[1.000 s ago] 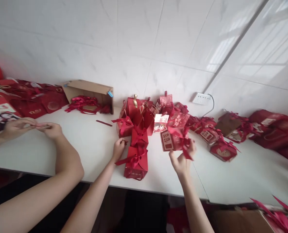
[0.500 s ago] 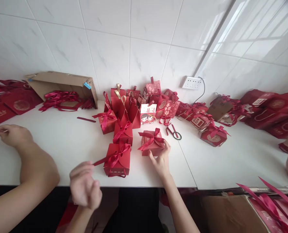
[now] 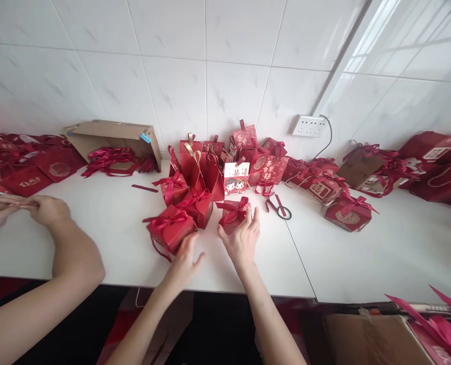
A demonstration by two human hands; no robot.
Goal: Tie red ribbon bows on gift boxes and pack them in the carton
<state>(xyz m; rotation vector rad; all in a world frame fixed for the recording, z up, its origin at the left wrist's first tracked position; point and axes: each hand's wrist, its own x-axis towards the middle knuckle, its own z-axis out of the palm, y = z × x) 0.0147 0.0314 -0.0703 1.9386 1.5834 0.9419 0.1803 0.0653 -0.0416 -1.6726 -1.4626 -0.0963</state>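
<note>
My left hand (image 3: 185, 261) rests with its fingers against the right side of a red gift box (image 3: 172, 228), its thumb spread away from it. This box sits turned at an angle, with a satin ribbon bow on top and a cord handle at its front. Around a smaller red gift box (image 3: 233, 215) with a bow, my right hand (image 3: 243, 241) has its thumb and fingers at the near and right sides, covering part of it. Another bow-tied box (image 3: 200, 205) stands just behind the left one.
Several red boxes and a white-fronted box (image 3: 236, 178) stand along the wall. Scissors (image 3: 283, 210) lie to the right. A cardboard box (image 3: 113, 129) holds loose ribbons. At left, another person's hands (image 3: 44, 208) work. An open carton (image 3: 373, 334) sits below the table edge.
My left hand has come from the left, off the ribbon's end, to the near box's right side. That box has turned and shifted left. My right hand and its box have moved slightly away from me.
</note>
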